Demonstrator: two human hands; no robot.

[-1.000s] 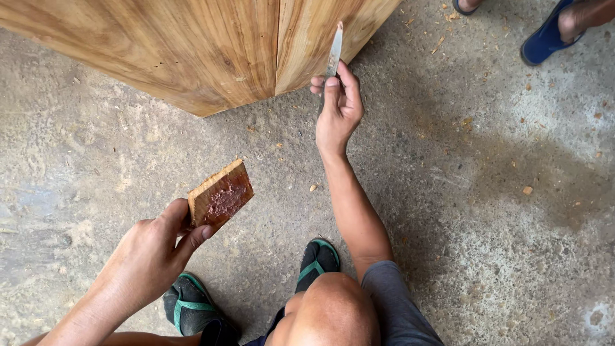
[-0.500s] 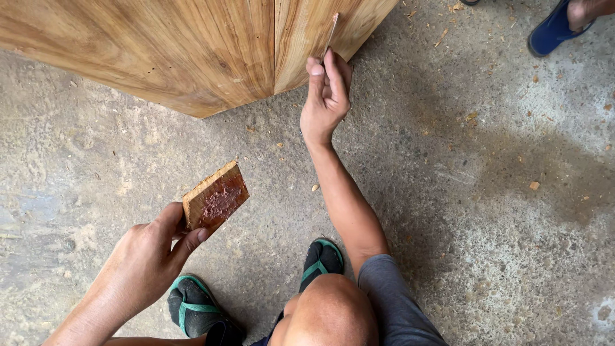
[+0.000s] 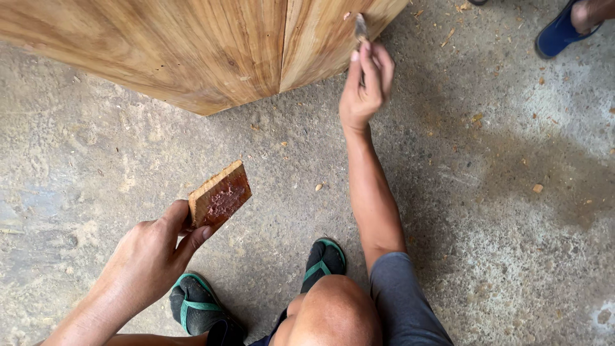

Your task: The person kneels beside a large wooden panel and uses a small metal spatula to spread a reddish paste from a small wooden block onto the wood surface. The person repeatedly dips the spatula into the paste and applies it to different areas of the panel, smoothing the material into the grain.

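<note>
1. A person squats on a concrete floor (image 3: 487, 211) and works at a wooden panel (image 3: 192, 51) that fills the top of the head view.
2. The right hand (image 3: 365, 86) is raised, arm stretched forward, with its fingers curled tight around the handle of a small blade (image 3: 360, 27).
3. The blade points up and away from the person, and its tip meets the panel's face near the right edge, beside a pale patch on the wood.
4. The left hand (image 3: 150, 256) is low at the left, closed on a small flat block (image 3: 219, 195) pinched between thumb and fingers at its lower corner.
5. The block tilts up to the right, well apart from the panel; its upper face carries a smear of reddish-brown paste, and its edges show pale layered wood.
6. The panel has warm brown grain, and a vertical seam runs down it left of the blade.
7. Below the hands, two feet in black sandals (image 3: 323, 261) with green straps rest on the floor, and a bare knee and grey shorts show at the bottom.
8. Wood chips and dust lie scattered over the concrete, thickest near the panel's right corner.
9. At the top right, another person's foot in a blue slipper (image 3: 558, 35) stands well away from the work.
</note>
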